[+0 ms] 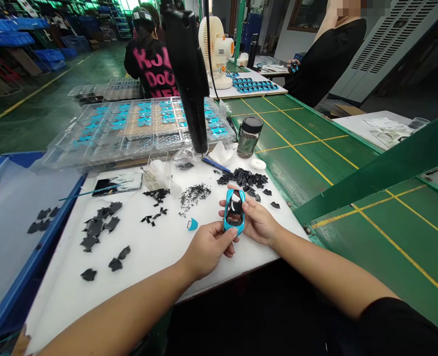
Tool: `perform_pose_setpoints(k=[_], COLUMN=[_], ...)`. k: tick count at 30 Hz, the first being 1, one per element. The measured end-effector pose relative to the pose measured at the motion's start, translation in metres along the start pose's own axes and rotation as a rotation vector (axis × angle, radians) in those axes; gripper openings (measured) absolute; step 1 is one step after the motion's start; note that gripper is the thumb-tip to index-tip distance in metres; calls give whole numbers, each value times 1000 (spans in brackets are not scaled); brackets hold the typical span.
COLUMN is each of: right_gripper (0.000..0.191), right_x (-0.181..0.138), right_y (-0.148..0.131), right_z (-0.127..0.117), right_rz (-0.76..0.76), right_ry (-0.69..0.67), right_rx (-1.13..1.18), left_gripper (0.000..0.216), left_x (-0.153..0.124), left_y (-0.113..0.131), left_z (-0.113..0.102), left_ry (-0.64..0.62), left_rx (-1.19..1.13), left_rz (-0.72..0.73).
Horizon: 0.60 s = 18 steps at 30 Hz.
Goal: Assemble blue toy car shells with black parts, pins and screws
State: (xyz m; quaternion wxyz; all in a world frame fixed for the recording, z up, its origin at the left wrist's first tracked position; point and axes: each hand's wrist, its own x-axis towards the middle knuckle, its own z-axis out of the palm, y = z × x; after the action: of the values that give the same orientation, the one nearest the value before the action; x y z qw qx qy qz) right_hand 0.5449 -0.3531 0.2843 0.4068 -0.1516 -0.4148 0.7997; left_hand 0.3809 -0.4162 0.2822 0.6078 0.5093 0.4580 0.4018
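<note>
My left hand (206, 249) and my right hand (256, 222) both grip a small turquoise model car body (234, 211) from either side, above a white work board (148, 267). Its dark interior or glass faces up. Just left of my left hand lies a small turquoise curved part (192, 224). A heap of black pieces (243, 178) sits beyond the car, and a scatter of tiny black bits (194, 195) lies to its left. Larger black pieces (96, 227) are spread further left on the board.
A clear tray of turquoise parts (137, 126) stands beyond the board, beside a dark upright tool (187, 74) and a capped jar (249, 136). A blue bin (19, 232) is at the left, a green conveyor belt (304, 133) at the right. Co-workers (150, 64) stand beyond.
</note>
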Motion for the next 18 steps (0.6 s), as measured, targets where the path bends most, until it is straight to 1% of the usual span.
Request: perform_pose_setpoints(k=[5, 9, 12, 14, 16, 17, 18], right_gripper=[55, 60, 61, 61, 60, 59, 58], right_x=[1, 1, 2, 2, 3, 3, 3], right_y=[0, 0, 0, 0, 0, 1, 1], right_z=[-1, -1, 0, 0, -1, -1, -2], right_rz=[10, 18, 10, -10, -31, -41, -47], right_ry=[6, 27, 37, 42, 38, 36, 39], right_rx=[-3, 2, 19, 33, 41, 42, 43], left_gripper=[39, 43, 42, 41, 39, 38, 36], left_x=[0, -1, -2, -3, -5, -6, -9], left_y=[1, 2, 3, 3, 2, 1, 1], left_z=[2, 1, 0, -1, -1, -1, -1], left_ry=[-10, -35, -36, -59, -126, -158, -175], left_rx=[-37, -97, -125, -61, 44, 115, 201], left_rz=[0, -2, -9, -38, -83, -80, -38])
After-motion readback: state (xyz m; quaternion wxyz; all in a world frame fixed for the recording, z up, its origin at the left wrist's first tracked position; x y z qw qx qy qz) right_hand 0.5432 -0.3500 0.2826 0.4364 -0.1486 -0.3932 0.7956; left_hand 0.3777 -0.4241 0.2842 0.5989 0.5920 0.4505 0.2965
